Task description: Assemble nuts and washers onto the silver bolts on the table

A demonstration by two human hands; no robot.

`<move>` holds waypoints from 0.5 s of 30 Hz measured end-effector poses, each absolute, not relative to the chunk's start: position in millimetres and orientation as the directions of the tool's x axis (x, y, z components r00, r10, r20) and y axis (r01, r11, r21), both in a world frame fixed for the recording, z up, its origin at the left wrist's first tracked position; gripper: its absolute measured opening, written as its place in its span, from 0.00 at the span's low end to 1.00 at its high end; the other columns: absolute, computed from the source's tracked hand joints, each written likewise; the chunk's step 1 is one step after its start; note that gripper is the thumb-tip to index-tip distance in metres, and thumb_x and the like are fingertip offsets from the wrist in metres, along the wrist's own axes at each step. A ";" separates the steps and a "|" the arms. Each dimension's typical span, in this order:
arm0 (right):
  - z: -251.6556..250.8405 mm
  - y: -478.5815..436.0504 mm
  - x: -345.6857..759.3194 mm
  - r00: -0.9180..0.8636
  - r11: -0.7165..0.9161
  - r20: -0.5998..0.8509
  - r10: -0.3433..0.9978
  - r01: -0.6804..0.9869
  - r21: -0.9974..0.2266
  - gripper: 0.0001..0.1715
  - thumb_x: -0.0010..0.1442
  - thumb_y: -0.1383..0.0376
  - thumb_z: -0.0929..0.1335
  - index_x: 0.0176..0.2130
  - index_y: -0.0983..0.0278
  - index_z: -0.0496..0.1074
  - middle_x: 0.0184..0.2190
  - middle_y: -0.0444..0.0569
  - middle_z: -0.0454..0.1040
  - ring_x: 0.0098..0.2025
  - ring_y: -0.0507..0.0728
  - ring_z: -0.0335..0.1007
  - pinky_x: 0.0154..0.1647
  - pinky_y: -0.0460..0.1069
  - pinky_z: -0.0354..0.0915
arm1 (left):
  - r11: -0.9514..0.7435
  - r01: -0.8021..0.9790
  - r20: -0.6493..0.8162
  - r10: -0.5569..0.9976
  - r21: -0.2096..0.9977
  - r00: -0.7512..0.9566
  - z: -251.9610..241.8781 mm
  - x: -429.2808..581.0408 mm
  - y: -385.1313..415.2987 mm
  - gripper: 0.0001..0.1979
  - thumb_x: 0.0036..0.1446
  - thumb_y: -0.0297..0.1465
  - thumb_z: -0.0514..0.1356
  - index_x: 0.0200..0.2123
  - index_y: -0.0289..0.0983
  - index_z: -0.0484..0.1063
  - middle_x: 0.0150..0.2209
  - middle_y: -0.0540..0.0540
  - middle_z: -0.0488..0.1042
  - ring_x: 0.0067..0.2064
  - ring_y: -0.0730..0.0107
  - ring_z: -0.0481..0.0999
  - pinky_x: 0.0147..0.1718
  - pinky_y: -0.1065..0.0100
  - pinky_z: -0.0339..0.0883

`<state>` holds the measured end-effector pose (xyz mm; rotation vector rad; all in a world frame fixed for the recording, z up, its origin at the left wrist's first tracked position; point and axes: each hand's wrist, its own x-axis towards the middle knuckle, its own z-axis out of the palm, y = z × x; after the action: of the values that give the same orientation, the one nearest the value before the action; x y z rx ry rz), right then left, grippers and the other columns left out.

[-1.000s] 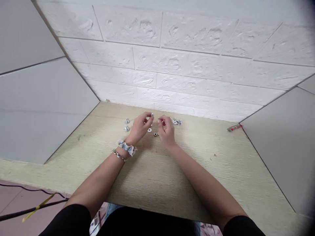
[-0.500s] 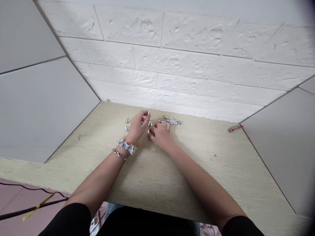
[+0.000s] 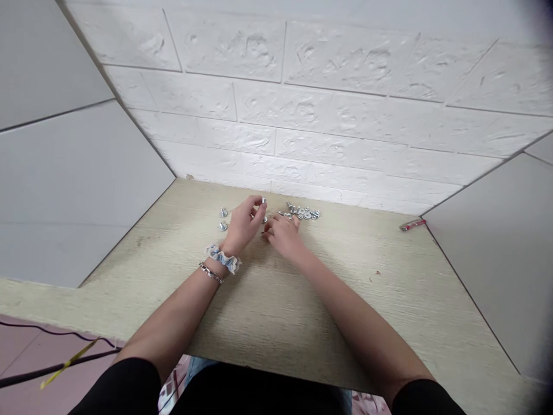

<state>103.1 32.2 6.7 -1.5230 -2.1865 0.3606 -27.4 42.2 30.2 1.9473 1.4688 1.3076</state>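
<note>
My left hand (image 3: 247,223) is closed, pinching a silver bolt (image 3: 264,200) between thumb and fingertips. Just right of it, my right hand (image 3: 281,231) has its fingers curled together around a small flat piece, seen nearly edge-on, that looks like a washer (image 3: 264,232). Between the hands another metal fastener (image 3: 265,219) sits on the board, partly covered by my fingers. Two bolts with washers on them, an upper one (image 3: 223,212) and a lower one (image 3: 222,226), stand left of my left hand. Beyond my right hand lies a loose pile of bolts, nuts and washers (image 3: 307,214).
The pale wooden tabletop (image 3: 268,311) ends at a white brick-patterned wall (image 3: 302,144). Grey panels close off the left (image 3: 86,190) and right (image 3: 496,259). A red and silver tool (image 3: 412,225) lies by the right panel. Dark cables (image 3: 56,369) hang at lower left.
My left hand has shifted slightly right with the bolt, covering more of the fastener between the hands. The washer in my right fingers has turned from face-on to nearly edge-on.
</note>
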 end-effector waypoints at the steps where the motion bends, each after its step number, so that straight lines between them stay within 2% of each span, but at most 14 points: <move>1: 6.6 34.4 106.5 -0.281 0.365 0.237 0.930 0.786 -0.499 0.04 0.56 0.70 0.66 0.31 0.63 0.71 0.37 0.49 0.73 0.45 0.58 0.66 0.56 0.62 0.50 | -0.383 0.532 0.438 0.899 0.755 0.025 30.1 -26.2 41.2 0.10 0.59 0.36 0.52 0.39 0.38 0.67 0.32 0.49 0.74 0.26 0.76 0.69 0.27 0.72 0.61; 4: 3.7 39.4 121.4 -0.203 0.372 0.318 0.926 0.637 -0.675 0.04 0.56 0.69 0.66 0.30 0.63 0.70 0.31 0.46 0.72 0.37 0.55 0.67 0.43 0.52 0.61 | -0.362 0.472 0.385 0.921 0.804 0.050 27.2 -20.3 38.6 0.10 0.59 0.37 0.51 0.40 0.38 0.66 0.31 0.49 0.73 0.25 0.76 0.69 0.26 0.72 0.61; 7: -3.1 36.6 136.2 -0.001 0.295 0.339 0.941 0.496 -0.817 0.04 0.57 0.65 0.65 0.31 0.64 0.69 0.29 0.45 0.71 0.30 0.53 0.64 0.35 0.49 0.62 | -0.335 0.439 0.300 0.942 0.834 0.151 20.6 -13.1 37.2 0.10 0.59 0.37 0.52 0.38 0.37 0.67 0.28 0.50 0.72 0.26 0.74 0.70 0.28 0.71 0.62; 11: -11.3 23.5 144.4 0.109 0.333 0.424 0.899 0.456 -0.825 0.05 0.56 0.64 0.64 0.31 0.64 0.68 0.32 0.47 0.69 0.31 0.53 0.64 0.34 0.49 0.63 | -0.311 0.452 0.172 0.931 0.836 0.322 11.0 -6.1 37.4 0.10 0.59 0.37 0.52 0.34 0.37 0.68 0.24 0.51 0.70 0.27 0.72 0.69 0.29 0.70 0.62; 15: -13.7 16.6 142.9 0.102 0.370 0.448 0.888 0.421 -0.828 0.07 0.57 0.62 0.63 0.32 0.63 0.68 0.30 0.46 0.70 0.31 0.53 0.65 0.34 0.48 0.63 | -0.286 0.440 0.108 0.916 0.851 0.386 3.9 -3.7 39.3 0.11 0.58 0.37 0.52 0.34 0.36 0.69 0.25 0.51 0.70 0.28 0.71 0.69 0.30 0.69 0.61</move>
<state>142.9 16.6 -13.7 -1.2320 -1.5092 0.5226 -3.7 39.3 3.9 1.8855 1.1696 0.7924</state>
